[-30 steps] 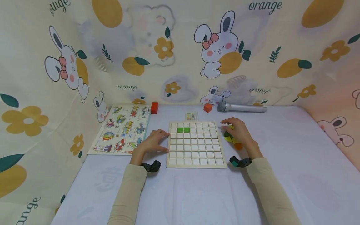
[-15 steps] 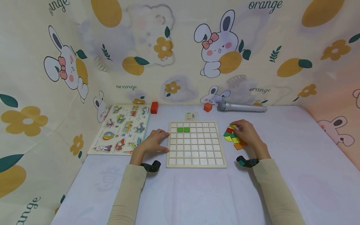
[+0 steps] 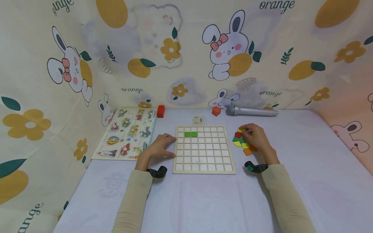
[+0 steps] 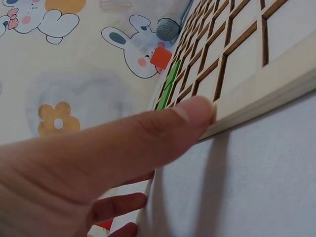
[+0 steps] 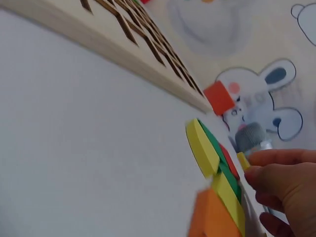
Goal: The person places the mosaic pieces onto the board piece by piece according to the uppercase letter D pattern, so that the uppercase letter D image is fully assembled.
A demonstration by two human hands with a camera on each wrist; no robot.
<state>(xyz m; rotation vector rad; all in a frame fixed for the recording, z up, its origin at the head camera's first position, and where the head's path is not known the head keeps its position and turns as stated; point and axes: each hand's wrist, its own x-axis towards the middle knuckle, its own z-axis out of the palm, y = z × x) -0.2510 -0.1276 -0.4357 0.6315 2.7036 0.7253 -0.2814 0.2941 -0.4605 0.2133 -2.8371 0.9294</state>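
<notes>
A pale wooden square board with a raised grid of cells [image 3: 204, 172] lay flat at the middle of the white cloth-covered surface [image 3: 201, 200]. Two bright green flat square blocks [image 3: 190, 134] sat side by side in its second row from the far edge, in the second and third cells from the left.

The person's left hand [image 3: 159, 146] rested at the board's left edge, its fingers extended and grasping nothing; the thumb tip touched the side of the rim.

To the right of the board, the person's right hand [image 3: 257, 137] was at the far end of a loose cluster of coloured blocks. Its thumb and forefinger pinched a small yellow block [image 5: 243, 161], the other fingers curling beneath. Next to that hand lay a red block [image 3: 238, 135], two dark green blocks [image 3: 242, 140], a yellow block with a curved edge [image 3: 237, 144], a yellow four-sided block [image 3: 244, 145] and, nearest the person, an orange block [image 3: 247, 151].

Beyond the board lay a small printed grid card [image 3: 199, 120], with an orange-red cube [image 3: 216, 111] and a silver microphone with a rounded mesh head [image 3: 252, 111] to its right. An upright red rectangular block [image 3: 161, 111] stood farther left, just beside a pale puzzle board printed with colourful vehicles [image 3: 125, 134]. Behind everything hung a cream cloth patterned with rabbits and oranges [image 3: 189, 81].
</notes>
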